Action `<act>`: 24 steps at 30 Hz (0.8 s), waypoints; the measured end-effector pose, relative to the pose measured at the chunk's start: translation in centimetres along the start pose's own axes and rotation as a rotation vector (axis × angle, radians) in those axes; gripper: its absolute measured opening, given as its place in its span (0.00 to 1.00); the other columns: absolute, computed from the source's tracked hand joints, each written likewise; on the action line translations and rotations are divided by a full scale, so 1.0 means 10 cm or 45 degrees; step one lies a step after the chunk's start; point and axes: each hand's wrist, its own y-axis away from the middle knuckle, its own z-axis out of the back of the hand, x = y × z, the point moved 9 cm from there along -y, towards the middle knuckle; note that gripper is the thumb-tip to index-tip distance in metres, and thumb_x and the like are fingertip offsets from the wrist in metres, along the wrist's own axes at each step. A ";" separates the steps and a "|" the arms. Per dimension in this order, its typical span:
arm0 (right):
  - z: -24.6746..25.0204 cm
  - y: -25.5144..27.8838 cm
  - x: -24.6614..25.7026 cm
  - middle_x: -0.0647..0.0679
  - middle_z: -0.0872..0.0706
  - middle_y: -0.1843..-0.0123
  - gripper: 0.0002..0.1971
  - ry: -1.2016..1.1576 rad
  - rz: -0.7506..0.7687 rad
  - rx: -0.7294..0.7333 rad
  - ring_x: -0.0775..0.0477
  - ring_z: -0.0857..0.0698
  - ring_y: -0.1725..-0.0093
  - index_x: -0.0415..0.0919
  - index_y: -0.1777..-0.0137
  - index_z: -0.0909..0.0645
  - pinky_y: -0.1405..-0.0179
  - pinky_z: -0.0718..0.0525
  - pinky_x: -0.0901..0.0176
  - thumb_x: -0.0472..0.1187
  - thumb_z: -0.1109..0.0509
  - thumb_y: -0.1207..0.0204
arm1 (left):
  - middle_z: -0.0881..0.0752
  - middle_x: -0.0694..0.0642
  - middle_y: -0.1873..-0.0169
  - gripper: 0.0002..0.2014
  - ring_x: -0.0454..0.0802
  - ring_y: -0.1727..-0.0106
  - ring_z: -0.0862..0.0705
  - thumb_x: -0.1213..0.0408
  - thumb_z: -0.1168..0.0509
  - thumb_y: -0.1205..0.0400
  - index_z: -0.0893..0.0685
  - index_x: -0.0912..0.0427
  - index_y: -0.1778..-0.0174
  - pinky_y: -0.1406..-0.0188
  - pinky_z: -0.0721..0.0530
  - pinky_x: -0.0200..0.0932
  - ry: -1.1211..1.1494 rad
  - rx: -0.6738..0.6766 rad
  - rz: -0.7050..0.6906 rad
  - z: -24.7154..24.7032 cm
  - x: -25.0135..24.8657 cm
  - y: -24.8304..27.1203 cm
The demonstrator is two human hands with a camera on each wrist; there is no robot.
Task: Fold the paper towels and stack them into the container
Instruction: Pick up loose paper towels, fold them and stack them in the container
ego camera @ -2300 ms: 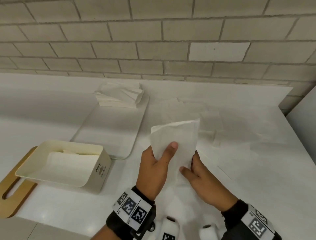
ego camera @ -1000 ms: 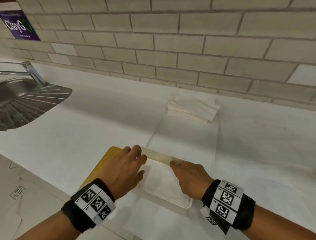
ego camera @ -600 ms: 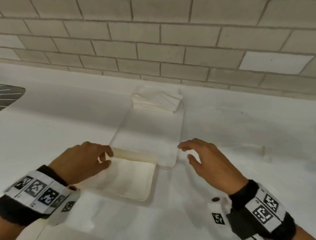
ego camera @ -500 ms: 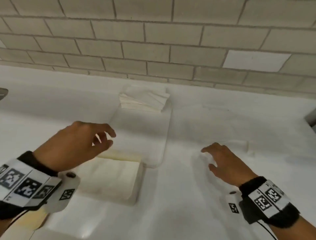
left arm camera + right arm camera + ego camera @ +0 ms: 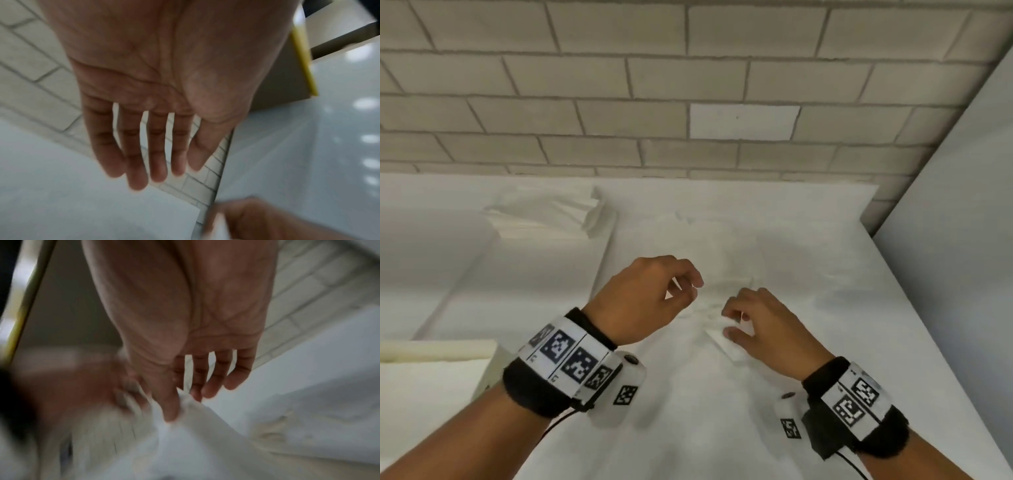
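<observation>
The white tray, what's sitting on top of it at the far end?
A stack of paper towels lies on the white tray by the brick wall. What is beneath the stack cannot be seen.

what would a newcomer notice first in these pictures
Two hands wearing marker-printed wristbands meet mid-counter: the right hand pinches up a white paper towel, while the left hand hovers beside it, holding nothing. A stack of towels sits back left by the brick wall.
</observation>
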 end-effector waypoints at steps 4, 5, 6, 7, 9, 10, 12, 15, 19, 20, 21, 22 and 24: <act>0.80 0.23 -0.11 0.48 0.16 0.61 0.06 -0.901 -0.030 -0.468 0.52 0.19 0.61 0.46 0.56 0.18 0.57 0.22 0.62 0.45 0.23 0.24 | 0.09 0.47 0.44 0.27 0.41 0.40 0.12 0.33 0.32 0.28 0.14 0.46 0.39 0.37 0.15 0.43 0.810 -0.059 0.111 -0.22 -0.02 -0.14; 0.89 0.26 -0.18 0.42 0.16 0.60 0.07 -1.005 -0.050 -0.556 0.47 0.18 0.60 0.44 0.57 0.18 0.56 0.21 0.58 0.45 0.23 0.24 | 0.10 0.51 0.41 0.33 0.45 0.37 0.12 0.32 0.29 0.31 0.15 0.50 0.36 0.35 0.15 0.45 0.985 -0.023 0.089 -0.35 -0.13 -0.15; 0.93 0.26 -0.24 0.39 0.15 0.59 0.08 -1.055 -0.077 -0.613 0.42 0.16 0.58 0.43 0.57 0.19 0.55 0.19 0.54 0.45 0.23 0.24 | 0.10 0.53 0.39 0.36 0.48 0.36 0.12 0.33 0.26 0.32 0.16 0.53 0.34 0.35 0.15 0.45 1.070 0.035 0.059 -0.50 -0.25 -0.17; 0.93 0.23 -0.30 0.38 0.15 0.58 0.09 -1.066 -0.114 -0.634 0.40 0.15 0.56 0.42 0.57 0.19 0.53 0.17 0.50 0.45 0.23 0.24 | 0.10 0.53 0.40 0.35 0.50 0.38 0.11 0.36 0.24 0.32 0.16 0.54 0.34 0.37 0.13 0.45 1.099 0.082 0.062 -0.65 -0.36 -0.18; 0.82 0.15 -0.41 0.43 0.13 0.58 0.09 -1.069 -0.203 -0.583 0.42 0.12 0.55 0.42 0.56 0.19 0.55 0.15 0.47 0.45 0.24 0.23 | 0.08 0.52 0.45 0.23 0.51 0.46 0.09 0.48 0.22 0.26 0.14 0.55 0.39 0.48 0.11 0.43 1.106 0.021 0.159 -0.84 -0.44 -0.26; 0.76 0.11 -0.46 0.46 0.12 0.58 0.09 -1.090 -0.250 -0.537 0.45 0.11 0.56 0.42 0.55 0.20 0.58 0.14 0.49 0.46 0.24 0.23 | 0.07 0.54 0.48 0.16 0.52 0.49 0.08 0.55 0.23 0.21 0.13 0.58 0.42 0.52 0.11 0.43 1.136 -0.050 0.211 -0.88 -0.41 -0.30; 0.65 0.02 -0.51 0.52 0.10 0.56 0.11 -1.176 -0.324 -0.401 0.52 0.10 0.55 0.44 0.52 0.20 0.58 0.13 0.54 0.48 0.23 0.25 | 0.07 0.58 0.51 0.08 0.56 0.50 0.07 0.63 0.28 0.17 0.13 0.63 0.47 0.53 0.10 0.47 1.244 -0.163 0.312 -0.86 -0.29 -0.35; 0.45 -0.07 -0.46 0.55 0.10 0.44 0.21 -1.250 -0.341 -0.072 0.52 0.10 0.44 0.49 0.39 0.21 0.46 0.10 0.51 0.49 0.20 0.30 | 0.08 0.61 0.51 0.06 0.56 0.51 0.08 0.65 0.29 0.17 0.14 0.63 0.48 0.56 0.10 0.48 1.433 -0.236 0.439 -0.76 -0.05 -0.34; 0.30 -0.09 -0.34 0.46 0.09 0.40 0.23 -1.452 -0.297 0.011 0.43 0.10 0.40 0.44 0.32 0.20 0.37 0.13 0.44 0.34 0.23 0.27 | 0.11 0.65 0.48 0.16 0.56 0.50 0.10 0.67 0.23 0.24 0.22 0.59 0.46 0.54 0.10 0.48 1.773 -0.343 0.467 -0.67 0.16 -0.29; 0.27 -0.09 -0.32 0.44 0.10 0.39 0.23 -1.527 -0.292 -0.005 0.42 0.10 0.39 0.43 0.31 0.20 0.37 0.13 0.46 0.32 0.24 0.26 | 0.12 0.65 0.48 0.18 0.57 0.49 0.10 0.68 0.22 0.26 0.23 0.59 0.45 0.52 0.09 0.48 1.879 -0.357 0.437 -0.66 0.17 -0.28; 0.25 -0.09 -0.29 0.44 0.10 0.38 0.24 -1.598 -0.290 -0.014 0.41 0.11 0.39 0.43 0.30 0.21 0.38 0.13 0.47 0.30 0.25 0.26 | 0.11 0.65 0.48 0.19 0.57 0.49 0.10 0.70 0.23 0.27 0.23 0.58 0.44 0.51 0.09 0.48 1.975 -0.371 0.411 -0.66 0.16 -0.27; 0.23 -0.09 -0.27 0.43 0.10 0.38 0.26 -1.641 -0.278 -0.014 0.40 0.11 0.39 0.43 0.29 0.22 0.40 0.12 0.49 0.29 0.25 0.26 | 0.11 0.65 0.50 0.19 0.57 0.50 0.10 0.71 0.25 0.28 0.23 0.58 0.44 0.52 0.08 0.48 2.063 -0.382 0.398 -0.67 0.15 -0.24; 0.23 -0.08 -0.24 0.44 0.12 0.36 0.29 -1.639 -0.234 -0.010 0.39 0.10 0.40 0.45 0.27 0.25 0.42 0.12 0.50 0.29 0.25 0.28 | 0.11 0.65 0.50 0.21 0.58 0.49 0.10 0.72 0.25 0.29 0.22 0.59 0.42 0.51 0.08 0.50 2.207 -0.381 0.392 -0.74 0.14 -0.19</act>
